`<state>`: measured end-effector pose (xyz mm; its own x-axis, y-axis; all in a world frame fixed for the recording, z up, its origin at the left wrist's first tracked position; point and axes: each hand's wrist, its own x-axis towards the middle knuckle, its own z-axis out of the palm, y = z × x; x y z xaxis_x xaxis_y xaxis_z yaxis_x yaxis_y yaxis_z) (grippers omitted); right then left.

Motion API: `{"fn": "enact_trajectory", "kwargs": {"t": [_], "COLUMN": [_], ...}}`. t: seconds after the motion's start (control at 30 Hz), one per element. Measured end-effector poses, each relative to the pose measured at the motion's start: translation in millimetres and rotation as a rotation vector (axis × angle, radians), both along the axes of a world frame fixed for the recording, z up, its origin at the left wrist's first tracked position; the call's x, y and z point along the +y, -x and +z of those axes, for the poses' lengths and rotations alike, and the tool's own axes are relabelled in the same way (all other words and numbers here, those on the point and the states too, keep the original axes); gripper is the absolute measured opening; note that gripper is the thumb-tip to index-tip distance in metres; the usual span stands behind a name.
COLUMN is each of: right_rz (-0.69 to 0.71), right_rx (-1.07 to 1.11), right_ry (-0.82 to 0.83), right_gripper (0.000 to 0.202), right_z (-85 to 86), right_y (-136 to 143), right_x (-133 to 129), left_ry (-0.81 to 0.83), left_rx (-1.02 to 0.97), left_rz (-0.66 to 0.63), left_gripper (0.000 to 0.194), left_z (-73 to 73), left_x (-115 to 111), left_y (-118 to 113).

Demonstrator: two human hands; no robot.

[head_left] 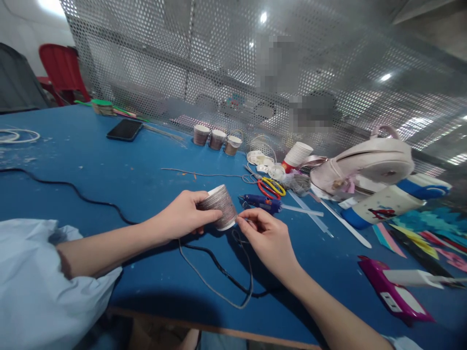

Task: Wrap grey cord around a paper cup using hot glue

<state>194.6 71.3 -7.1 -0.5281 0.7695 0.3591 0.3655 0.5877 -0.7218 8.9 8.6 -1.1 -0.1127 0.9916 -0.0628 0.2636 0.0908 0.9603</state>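
My left hand (193, 214) grips a small paper cup (223, 206) wrapped in grey-brown yarn, tilted on its side above the table. White shows at its mouth and at the lower rim. At that lower rim, my right hand (264, 231) pinches the yarn (251, 272) between thumb and finger. The yarn hangs down in a long loop under both hands. Just beyond the right hand lies a blue hot glue gun (259, 202) with a clear glue stick in its back. Scissors with red and yellow handles (272, 187) rest behind it.
Three wrapped cups (218, 139) stand by the perforated metal screen (153, 63). A phone (124, 130) lies at the back left. On the right are stacked paper cups (298, 154), a pale bag (365, 165), a bottle (383, 206) and a purple power strip (394, 291). A black cord (83, 199) crosses the table.
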Motion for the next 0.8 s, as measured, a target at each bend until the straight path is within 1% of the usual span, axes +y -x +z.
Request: {"fn": "enact_trajectory", "kwargs": {"t": [0.13, 0.23, 0.4, 0.8], "right_rz": [0.014, 0.045, 0.080, 0.063], "right_rx": [-0.007, 0.003, 0.008, 0.029], "right_ry": [-0.013, -0.047, -0.103, -0.050], "right_gripper": [0.013, 0.012, 0.010, 0.008], "right_z": [-2.1, -2.4, -3.9, -4.8], "right_y": [0.2, 1.1, 2.1, 0.8], "right_x": [1.7, 1.6, 2.8, 6.7], "left_ry": [-0.007, 0.018, 0.032, -0.003], "left_rx": [0.007, 0.026, 0.070, 0.089], "left_rz": [-0.002, 0.018, 0.011, 0.018], "left_gripper": [0.017, 0.017, 0.022, 0.019], "left_z": [-0.3, -1.3, -2.5, -2.8], "left_x": [1.7, 1.0, -2.3, -3.7], "left_y": [-0.2, -0.6, 1.2, 3.3]}}
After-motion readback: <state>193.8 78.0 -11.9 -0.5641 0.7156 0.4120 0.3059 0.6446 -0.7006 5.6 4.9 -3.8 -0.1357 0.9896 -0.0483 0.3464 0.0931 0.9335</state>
